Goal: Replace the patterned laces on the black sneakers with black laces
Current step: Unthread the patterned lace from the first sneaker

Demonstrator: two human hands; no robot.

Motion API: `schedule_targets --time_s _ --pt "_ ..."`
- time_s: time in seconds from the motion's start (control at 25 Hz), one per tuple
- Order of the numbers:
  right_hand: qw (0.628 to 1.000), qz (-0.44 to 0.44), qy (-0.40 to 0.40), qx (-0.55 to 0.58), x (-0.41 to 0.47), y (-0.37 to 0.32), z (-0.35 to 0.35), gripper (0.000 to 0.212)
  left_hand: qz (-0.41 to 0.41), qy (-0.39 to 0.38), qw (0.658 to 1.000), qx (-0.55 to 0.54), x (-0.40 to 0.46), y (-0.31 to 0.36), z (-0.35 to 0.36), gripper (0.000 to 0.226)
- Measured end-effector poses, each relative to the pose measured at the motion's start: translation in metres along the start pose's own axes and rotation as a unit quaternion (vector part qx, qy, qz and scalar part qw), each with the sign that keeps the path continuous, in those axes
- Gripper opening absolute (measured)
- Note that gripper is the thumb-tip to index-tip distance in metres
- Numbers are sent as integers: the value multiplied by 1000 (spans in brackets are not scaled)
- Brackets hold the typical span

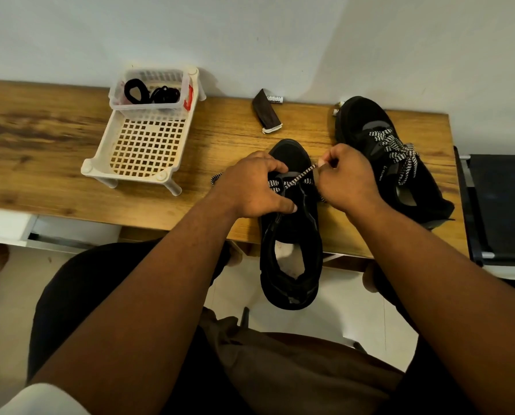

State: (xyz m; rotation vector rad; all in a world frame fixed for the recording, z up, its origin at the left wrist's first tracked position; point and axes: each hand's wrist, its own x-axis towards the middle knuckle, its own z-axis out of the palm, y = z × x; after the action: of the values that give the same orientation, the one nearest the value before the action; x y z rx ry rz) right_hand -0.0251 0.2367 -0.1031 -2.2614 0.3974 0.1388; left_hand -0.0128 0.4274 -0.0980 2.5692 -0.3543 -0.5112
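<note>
Two bare hands work a black suede-like sneaker (292, 235) lying half over a wood-grain table's (55, 151) near edge. Curled left hand (254, 187) fingers grip its upper; the right hand (344, 181) pinches the woven zigzag patterned lace (299, 176) taut between both. Beyond the right fingers sits the second sneaker (379, 151), laced. Coiled black laces (151, 91) fill a clear tub in a white lattice basket (142, 145).

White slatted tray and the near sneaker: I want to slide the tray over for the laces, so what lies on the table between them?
In the head view, only bare wooden table separates the white slatted plastic tray from the near black sneaker.
</note>
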Motion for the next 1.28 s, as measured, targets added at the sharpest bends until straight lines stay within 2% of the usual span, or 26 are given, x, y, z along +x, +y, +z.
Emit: schedule_targets --time_s 0.04,0.12,0.2,0.48,0.76,0.92,1.0,1.08,1.16,1.2,1.28 --pt "999 -28 -3 -33 -1 1 0 10 -1 1 1000 0 0 0 0 88" --pt "988 -119 -26 -90 -7 -1 2 30 -2 3 1000 -2 0 0 -1 87" --pt "979 -162 -63 -107 -13 -4 7 29 0 5 1000 -3 0 1 0 87" --pt "962 -161 -88 -201 -21 -10 15 19 11 20 1000 4 -3 2 2 82" --pt "953 -170 -121 -220 -22 -17 7 36 9 14 1000 2 -4 3 2 84" --pt "947 -191 -88 -243 -26 -19 12 22 7 19 1000 -11 -3 1 3 81" --pt "959 -168 -79 -213 -21 -16 12 13 5 21 1000 -14 -3 0 3 79" --pt "991 -75 -39 -105 -12 -10 7 6 3 20 1000 -18 -2 -1 3 78" --pt "1000 27 9 -1 -2 -2 0 7 5 20 1000 -20 -2 -1 3 79" --pt "999 39 21 3 1 1 -3 7 3 21 1000 -20 -2 -1 4 79" --pt "998 -25 22 -51 0 2 -6 12 -1 24 1000 -20 -1 -1 4 80"
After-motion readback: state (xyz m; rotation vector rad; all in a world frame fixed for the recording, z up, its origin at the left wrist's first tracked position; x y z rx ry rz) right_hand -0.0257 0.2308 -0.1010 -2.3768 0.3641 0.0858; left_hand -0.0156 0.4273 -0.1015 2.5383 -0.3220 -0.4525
